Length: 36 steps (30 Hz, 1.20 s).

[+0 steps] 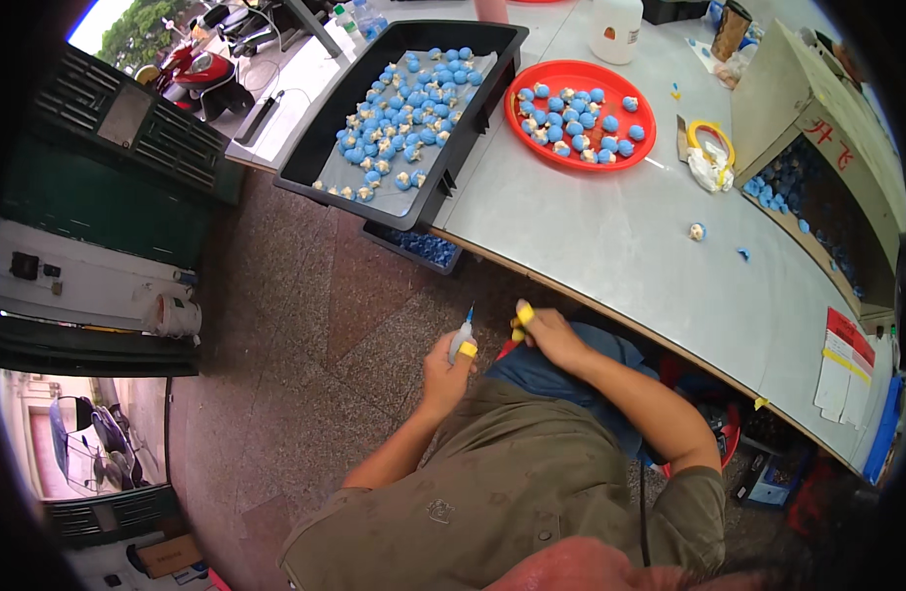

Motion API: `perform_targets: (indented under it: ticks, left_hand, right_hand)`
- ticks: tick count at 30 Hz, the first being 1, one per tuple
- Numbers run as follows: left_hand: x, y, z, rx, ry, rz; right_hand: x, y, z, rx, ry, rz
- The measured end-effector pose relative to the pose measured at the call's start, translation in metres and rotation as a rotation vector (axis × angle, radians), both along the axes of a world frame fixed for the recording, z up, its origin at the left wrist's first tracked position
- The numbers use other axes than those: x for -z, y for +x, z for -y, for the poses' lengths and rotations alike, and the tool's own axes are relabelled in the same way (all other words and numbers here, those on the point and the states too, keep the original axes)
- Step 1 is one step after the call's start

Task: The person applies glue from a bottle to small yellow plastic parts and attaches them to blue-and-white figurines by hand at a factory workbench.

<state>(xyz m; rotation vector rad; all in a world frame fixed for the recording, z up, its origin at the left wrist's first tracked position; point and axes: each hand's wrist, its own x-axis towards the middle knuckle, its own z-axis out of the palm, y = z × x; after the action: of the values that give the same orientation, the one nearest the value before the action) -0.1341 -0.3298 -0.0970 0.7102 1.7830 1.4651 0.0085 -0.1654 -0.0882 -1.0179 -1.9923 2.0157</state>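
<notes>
Before my body, just off the table's front edge, my left hand (446, 374) is closed around a small pale squeeze bottle (462, 336), its thin blue tip pointing up. Yellow wrapping covers a fingertip on that hand. To its right, my right hand (556, 337) has its fingers curled together, also with yellow wraps on the fingertips; what they pinch, if anything, is hidden. A red piece (506, 350) shows just below those fingers, over my blue trousers. The hands are apart from each other.
On the grey table (610, 231) stand a black tray (295, 181) and a red round tray (647, 148), both holding many blue-and-cream balls. One loose ball (697, 231), a yellow tape roll (726, 138) and an open box (790, 79) with blue pieces are to the right. A blue-filled bin (455, 264) sits below.
</notes>
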Motion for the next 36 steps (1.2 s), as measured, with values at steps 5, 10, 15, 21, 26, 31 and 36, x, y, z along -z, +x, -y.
perform_targets:
  ticks: [5, 10, 15, 21, 26, 31, 36]
  left_hand:
    - [0.007, 0.003, -0.004, 0.001, -0.093, -0.008]
    - [0.009, 0.000, -0.016, -0.037, -0.135, -0.033]
    - [0.005, 0.006, -0.028, 0.021, -0.184, -0.048]
    - [0.003, 0.013, -0.038, 0.076, -0.183, -0.094]
    - [0.006, 0.013, -0.041, 0.063, -0.162, -0.063]
    - [0.004, 0.012, -0.043, 0.084, -0.186, -0.085]
    - [0.008, 0.011, -0.042, 0.073, -0.188, -0.067]
  right_hand:
    - [0.042, -0.048, -0.010, 0.121, -0.221, 0.066]
    - [0.059, -0.051, -0.014, 0.059, -0.159, 0.162]
    - [0.041, -0.042, -0.012, 0.063, -0.064, 0.202]
    - [0.029, -0.035, -0.013, 0.119, -0.005, 0.176]
    - [0.046, -0.033, -0.011, 0.130, 0.029, 0.144]
    - [0.039, -0.033, -0.012, 0.109, -0.003, 0.184]
    - [0.034, -0.034, -0.011, 0.154, 0.028, 0.124]
